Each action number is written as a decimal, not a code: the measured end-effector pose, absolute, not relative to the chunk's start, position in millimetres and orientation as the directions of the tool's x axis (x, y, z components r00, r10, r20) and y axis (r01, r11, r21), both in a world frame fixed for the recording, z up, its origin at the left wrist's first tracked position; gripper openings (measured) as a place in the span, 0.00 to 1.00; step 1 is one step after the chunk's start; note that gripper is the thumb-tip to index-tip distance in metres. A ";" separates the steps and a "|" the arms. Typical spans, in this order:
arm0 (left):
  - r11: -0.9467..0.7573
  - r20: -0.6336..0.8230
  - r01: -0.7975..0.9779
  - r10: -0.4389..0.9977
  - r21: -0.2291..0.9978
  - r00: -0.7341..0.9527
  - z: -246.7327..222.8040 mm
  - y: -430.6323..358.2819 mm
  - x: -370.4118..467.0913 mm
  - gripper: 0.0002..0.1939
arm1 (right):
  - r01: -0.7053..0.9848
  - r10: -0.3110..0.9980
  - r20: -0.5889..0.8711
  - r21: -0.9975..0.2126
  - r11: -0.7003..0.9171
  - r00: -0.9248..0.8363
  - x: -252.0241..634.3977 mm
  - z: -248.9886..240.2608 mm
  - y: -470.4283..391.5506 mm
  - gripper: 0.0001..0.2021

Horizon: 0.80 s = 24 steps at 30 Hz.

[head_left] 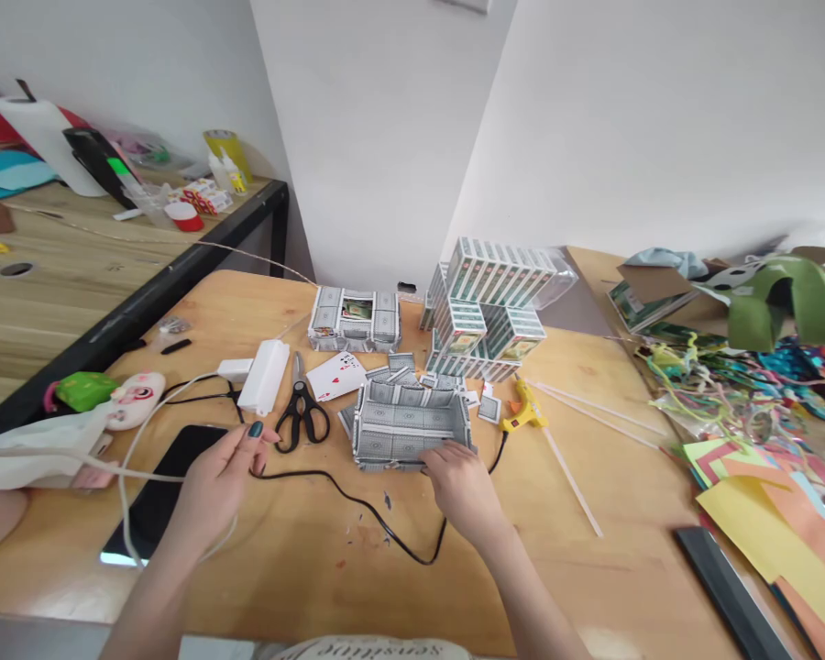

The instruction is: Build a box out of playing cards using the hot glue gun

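Observation:
A box built from grey-backed playing cards [412, 417] stands open-topped in the middle of the table. My right hand [457, 477] grips its near right wall, with fingertips bent over the edge. My left hand [224, 477] is held in a pinch to the left, above a black phone [158, 495]. What the pinch holds, if anything, cannot be made out; a black cord [357, 500] runs close by those fingertips. Black-handled scissors [302, 408] and face-up playing cards [336, 376] lie between my left hand and the box. To the right rests a yellow glue gun [522, 410].
Stacked card packs [488, 312] rise behind the box, beside a second card-built box [355, 319]. Glue sticks [574, 481] lie at the right. A white power strip [264, 378] and white cable [127, 486] occupy the left. Coloured paper [763, 513] covers the right side.

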<state>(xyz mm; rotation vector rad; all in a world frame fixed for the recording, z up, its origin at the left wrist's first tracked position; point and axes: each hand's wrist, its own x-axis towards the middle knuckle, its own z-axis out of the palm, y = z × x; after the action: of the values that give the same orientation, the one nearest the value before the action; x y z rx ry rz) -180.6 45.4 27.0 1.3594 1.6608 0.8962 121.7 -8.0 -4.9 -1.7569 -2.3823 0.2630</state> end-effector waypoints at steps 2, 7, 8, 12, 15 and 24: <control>0.116 -0.070 0.573 0.992 0.811 -0.101 30.5 40.8 -186.5 0.19 | 0.927 0.957 0.027 -0.240 0.288 -0.290 120.9 -7.4 -9.8 0.11; -0.100 0.212 0.715 0.975 0.692 -0.068 58.4 35.7 -182.4 0.15 | 0.919 0.961 0.051 -0.282 0.275 -0.272 120.2 -11.2 -14.2 0.10; -0.186 0.311 0.720 0.949 0.668 -0.044 66.0 35.8 -180.0 0.14 | 0.918 0.962 0.057 -0.291 0.271 -0.266 120.5 -10.7 -14.9 0.09; -0.447 0.594 0.686 0.804 0.574 0.027 92.6 37.0 -170.8 0.10 | 0.896 0.966 0.112 -0.361 0.259 -0.233 123.0 -3.8 -15.7 0.07; -0.526 0.638 0.596 0.769 0.607 0.028 100.0 37.3 -159.7 0.09 | 0.877 0.965 0.207 -0.420 0.235 -0.159 125.0 2.4 -9.7 0.11; -0.526 0.356 0.491 0.844 0.695 0.400 82.8 42.3 -103.7 0.07 | 0.937 0.984 -0.165 -0.348 0.005 -0.067 128.0 13.1 29.0 0.09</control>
<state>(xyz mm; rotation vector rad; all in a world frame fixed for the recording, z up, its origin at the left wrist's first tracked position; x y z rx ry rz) -103.7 42.3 82.8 2.1743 1.1380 0.9630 128.0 29.0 13.1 -2.0562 -2.1340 0.5634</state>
